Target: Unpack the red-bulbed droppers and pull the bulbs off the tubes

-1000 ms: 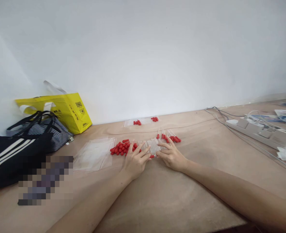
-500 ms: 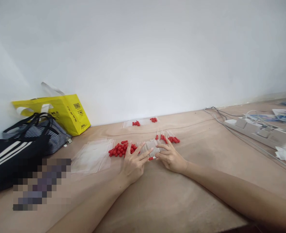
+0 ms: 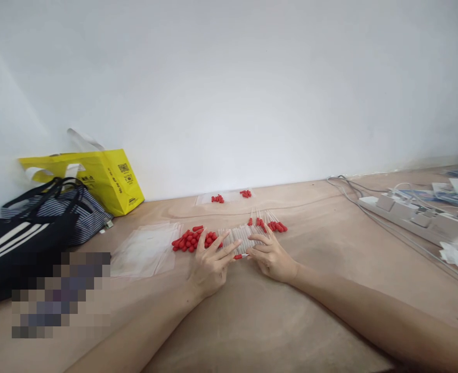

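My left hand (image 3: 210,261) lies on the wooden table (image 3: 252,321) with its fingers spread over a heap of clear thin tubes (image 3: 241,236). My right hand (image 3: 269,254) rests beside it, fingers stretched flat on the same tubes. A single tube with a red cap (image 3: 239,256) lies between the two hands. Just left of my left hand sits a pile of loose red caps (image 3: 190,240). Several capped tubes (image 3: 272,225) lie beyond my right hand.
Clear plastic bags (image 3: 145,249) lie left of the caps, and another bag with red caps (image 3: 231,196) is near the wall. A yellow bag (image 3: 97,176) and a black striped bag (image 3: 27,235) stand at left. A power strip (image 3: 411,217) with cables is at right.
Both hands have drawn slightly toward me over the tubes, fingers staying spread. The view has shifted a little.
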`<action>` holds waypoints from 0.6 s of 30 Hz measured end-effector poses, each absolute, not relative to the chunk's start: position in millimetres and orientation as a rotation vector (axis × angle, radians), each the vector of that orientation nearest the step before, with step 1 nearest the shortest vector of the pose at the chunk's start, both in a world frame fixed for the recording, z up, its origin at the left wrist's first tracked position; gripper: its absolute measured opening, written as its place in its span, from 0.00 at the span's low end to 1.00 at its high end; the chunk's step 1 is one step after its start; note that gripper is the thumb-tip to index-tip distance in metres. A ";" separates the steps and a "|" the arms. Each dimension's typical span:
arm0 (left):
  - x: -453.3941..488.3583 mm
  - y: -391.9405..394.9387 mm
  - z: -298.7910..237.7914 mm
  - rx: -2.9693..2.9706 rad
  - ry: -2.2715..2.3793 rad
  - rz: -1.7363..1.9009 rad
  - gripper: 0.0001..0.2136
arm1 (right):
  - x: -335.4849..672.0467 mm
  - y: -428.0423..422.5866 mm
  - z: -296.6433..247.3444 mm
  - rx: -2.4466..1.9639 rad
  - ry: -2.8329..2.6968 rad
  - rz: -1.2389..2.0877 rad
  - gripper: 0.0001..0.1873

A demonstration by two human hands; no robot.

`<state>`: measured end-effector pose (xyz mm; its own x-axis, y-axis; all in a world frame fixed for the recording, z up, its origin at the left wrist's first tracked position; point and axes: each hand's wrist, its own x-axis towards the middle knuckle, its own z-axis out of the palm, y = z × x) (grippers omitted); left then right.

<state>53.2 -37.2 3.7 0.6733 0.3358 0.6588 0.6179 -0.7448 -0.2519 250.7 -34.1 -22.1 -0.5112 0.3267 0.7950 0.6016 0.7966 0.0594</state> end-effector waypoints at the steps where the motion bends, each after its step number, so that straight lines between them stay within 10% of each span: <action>1: 53.6 -38.2 4.6 -2.425 -0.747 -0.833 0.14 | 250.6 -34.4 -21.9 -0.678 -2.141 -0.421 0.10; 18: 41.0 -37.0 4.5 -2.361 -0.846 -0.999 0.12 | 264.7 -31.0 -27.6 -0.844 -2.021 -0.438 0.11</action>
<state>41.0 -37.0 4.5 0.5524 0.3639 0.7500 0.6802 -0.7169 -0.1532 264.7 -31.0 -27.6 -0.3850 0.3977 0.8329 0.7070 0.7071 -0.0109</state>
